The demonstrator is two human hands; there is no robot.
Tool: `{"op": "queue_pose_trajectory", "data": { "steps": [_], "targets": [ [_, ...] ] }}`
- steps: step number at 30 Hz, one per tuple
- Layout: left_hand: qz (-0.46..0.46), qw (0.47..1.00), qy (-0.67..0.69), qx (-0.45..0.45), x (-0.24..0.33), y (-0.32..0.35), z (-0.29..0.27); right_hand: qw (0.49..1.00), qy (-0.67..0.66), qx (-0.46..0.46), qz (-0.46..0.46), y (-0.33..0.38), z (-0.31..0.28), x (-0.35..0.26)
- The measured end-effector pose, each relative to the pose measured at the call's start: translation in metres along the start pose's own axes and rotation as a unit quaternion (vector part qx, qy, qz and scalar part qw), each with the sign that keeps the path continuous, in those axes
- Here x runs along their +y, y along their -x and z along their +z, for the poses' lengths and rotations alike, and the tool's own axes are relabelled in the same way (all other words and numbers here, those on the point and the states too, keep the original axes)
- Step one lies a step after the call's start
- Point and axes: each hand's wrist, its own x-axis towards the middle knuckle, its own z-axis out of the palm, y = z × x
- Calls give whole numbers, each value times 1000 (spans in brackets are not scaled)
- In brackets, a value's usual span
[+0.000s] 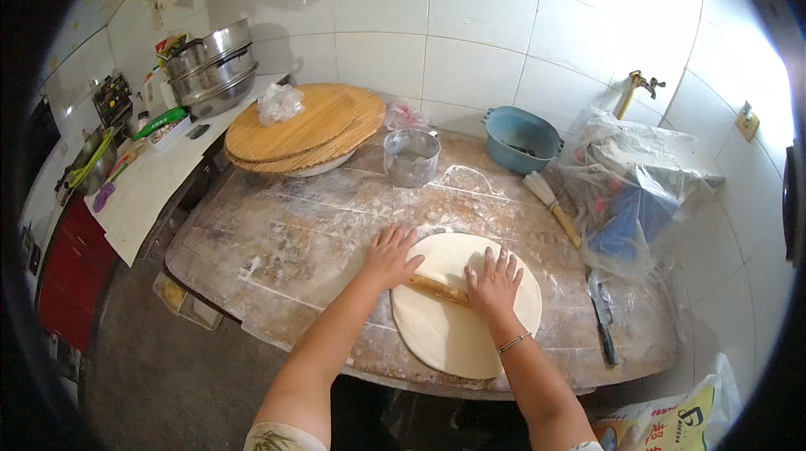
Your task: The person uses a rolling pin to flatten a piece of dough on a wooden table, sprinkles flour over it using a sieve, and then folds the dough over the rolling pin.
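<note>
A large round sheet of dough [453, 342] lies flat by the front edge of the floured wooden table [277, 241]. Across its upper half rests a wooden rolling pin [438, 290], its ends hidden under my palms. My left hand [390, 256] presses on the pin's left end at the dough's edge, its fingers stretched forward and apart. On the other end lies my right hand [494, 283], also with spread fingers, over the dough. A bracelet [514, 343] circles my right wrist.
Behind stand a metal pot [411, 157], a blue-grey basin [522, 140] and round wooden lids [294, 124]. At the right are a brush [554, 209], a plastic-covered bundle [630, 191] and a black-handled knife [603, 321]. Stacked steel pots [214, 69] occupy the left counter.
</note>
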Motion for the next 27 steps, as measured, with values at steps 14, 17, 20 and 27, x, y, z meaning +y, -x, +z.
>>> {"op": "queue_pose_trajectory", "data": {
  "steps": [14, 17, 20, 27],
  "targets": [
    [3, 999, -10, -32, 26, 197, -12, 976, -8, 73, -207, 150, -11, 8],
    [0, 996, -30, -83, 50, 218, -27, 974, -25, 103, -200, 170, -9, 27],
    [44, 996, -22, -71, 57, 234, -11, 969, -10, 122, -213, 193, -17, 46],
    [87, 996, -35, -8, 95, 162, 13, 985, 5, 63, -162, 166, -23, 82]
  ]
}}
